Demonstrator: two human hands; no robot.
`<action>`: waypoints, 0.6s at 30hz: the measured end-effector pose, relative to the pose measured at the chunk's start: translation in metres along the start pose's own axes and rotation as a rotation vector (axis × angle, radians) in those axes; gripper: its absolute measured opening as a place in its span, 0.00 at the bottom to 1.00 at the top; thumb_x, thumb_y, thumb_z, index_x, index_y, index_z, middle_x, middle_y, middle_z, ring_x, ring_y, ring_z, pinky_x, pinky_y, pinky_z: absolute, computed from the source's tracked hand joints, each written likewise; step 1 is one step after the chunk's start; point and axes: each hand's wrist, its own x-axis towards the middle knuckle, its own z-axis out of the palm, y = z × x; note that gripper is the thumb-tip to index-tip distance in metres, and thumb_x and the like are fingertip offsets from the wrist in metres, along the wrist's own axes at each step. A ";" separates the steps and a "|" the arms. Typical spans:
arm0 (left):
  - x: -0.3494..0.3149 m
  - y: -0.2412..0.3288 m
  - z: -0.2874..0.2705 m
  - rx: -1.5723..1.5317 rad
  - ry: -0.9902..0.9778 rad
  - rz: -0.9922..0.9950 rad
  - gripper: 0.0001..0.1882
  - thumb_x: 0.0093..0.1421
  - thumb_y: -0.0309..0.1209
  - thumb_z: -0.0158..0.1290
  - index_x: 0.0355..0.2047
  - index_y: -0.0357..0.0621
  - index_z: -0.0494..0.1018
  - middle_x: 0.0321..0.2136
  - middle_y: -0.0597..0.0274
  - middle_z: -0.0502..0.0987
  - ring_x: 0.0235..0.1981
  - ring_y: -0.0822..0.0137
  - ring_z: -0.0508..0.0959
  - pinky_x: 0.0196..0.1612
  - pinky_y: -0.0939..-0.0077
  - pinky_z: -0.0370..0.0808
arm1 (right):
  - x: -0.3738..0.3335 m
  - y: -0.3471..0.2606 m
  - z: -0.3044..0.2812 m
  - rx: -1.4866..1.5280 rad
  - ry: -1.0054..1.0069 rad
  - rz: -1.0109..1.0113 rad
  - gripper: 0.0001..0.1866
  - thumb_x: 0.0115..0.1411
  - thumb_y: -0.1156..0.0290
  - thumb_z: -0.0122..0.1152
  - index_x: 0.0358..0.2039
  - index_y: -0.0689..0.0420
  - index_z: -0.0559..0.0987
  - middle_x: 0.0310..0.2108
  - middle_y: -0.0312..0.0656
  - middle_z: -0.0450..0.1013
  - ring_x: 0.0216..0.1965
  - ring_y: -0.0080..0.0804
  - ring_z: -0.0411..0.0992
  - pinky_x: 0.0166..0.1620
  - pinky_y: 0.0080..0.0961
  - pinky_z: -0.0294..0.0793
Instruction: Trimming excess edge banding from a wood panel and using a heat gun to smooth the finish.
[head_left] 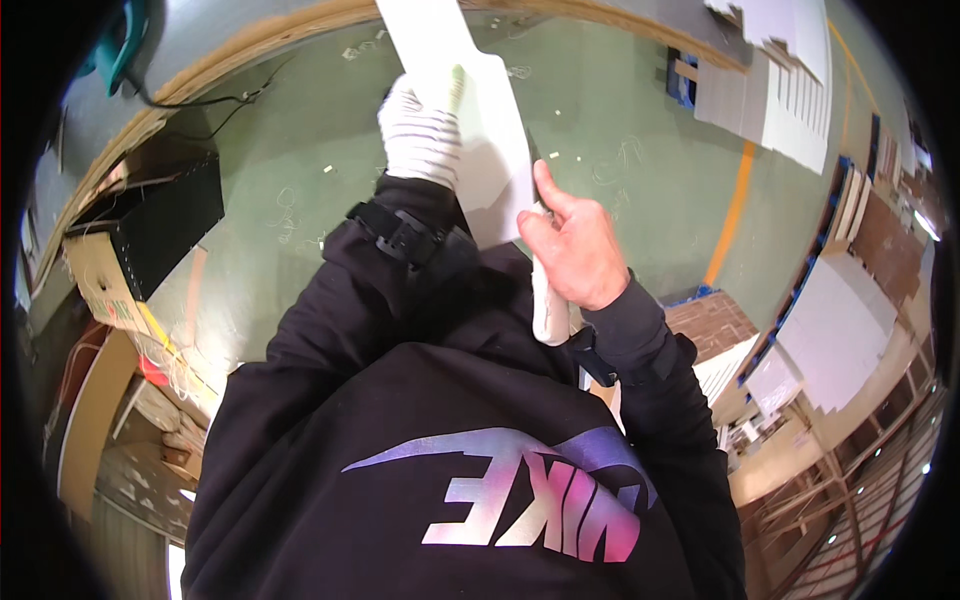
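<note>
A white flat panel (497, 150) with a stepped edge is held up in front of me, running from the top of the view toward my chest. My left hand (420, 135), in a white glove with dark stripes, is closed on the panel's left side. My right hand (575, 245) is bare and closed around a pale-handled tool (549, 312), the handle sticking out below the fist. A narrow dark part (534, 147) shows along the panel's right edge above my fingers; it looks like the tool's blade, but its exact kind is unclear.
A grey worktable (300, 12) with a wooden edge curves across the top, a green tool (118, 48) and cable on it. A black-sided box (170, 215) stands at the left. White sheets (765, 100) and stacked panels (835, 320) are at the right. Small scraps dot the green floor (640, 210).
</note>
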 end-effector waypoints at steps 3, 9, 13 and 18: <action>0.004 0.012 0.006 -0.058 0.015 -0.002 0.14 0.60 0.36 0.63 0.33 0.36 0.77 0.27 0.63 0.80 0.29 0.76 0.74 0.37 0.78 0.73 | -0.023 0.020 0.007 0.027 0.037 -0.011 0.35 0.54 0.64 0.53 0.57 0.77 0.65 0.20 0.63 0.71 0.22 0.49 0.76 0.31 0.35 0.74; 0.012 0.007 0.021 0.159 -0.134 0.097 0.22 0.61 0.45 0.60 0.36 0.32 0.76 0.29 0.59 0.81 0.30 0.71 0.74 0.38 0.71 0.72 | -0.081 0.174 0.040 -0.167 -0.143 -0.150 0.34 0.54 0.60 0.58 0.61 0.59 0.69 0.39 0.63 0.76 0.43 0.59 0.76 0.46 0.41 0.74; 0.011 0.010 -0.002 -0.124 -0.139 -0.118 0.19 0.63 0.43 0.59 0.39 0.35 0.76 0.30 0.65 0.79 0.30 0.76 0.72 0.36 0.77 0.71 | -0.053 0.124 -0.020 0.049 0.034 0.224 0.33 0.55 0.69 0.60 0.63 0.57 0.68 0.41 0.56 0.75 0.40 0.49 0.76 0.44 0.36 0.74; -0.003 0.021 -0.010 -0.257 -0.300 -0.193 0.14 0.67 0.38 0.54 0.41 0.37 0.77 0.33 0.70 0.78 0.32 0.80 0.72 0.38 0.82 0.70 | -0.040 0.104 -0.043 -0.404 0.267 -0.541 0.31 0.53 0.74 0.66 0.60 0.47 0.74 0.35 0.44 0.69 0.26 0.39 0.73 0.31 0.31 0.75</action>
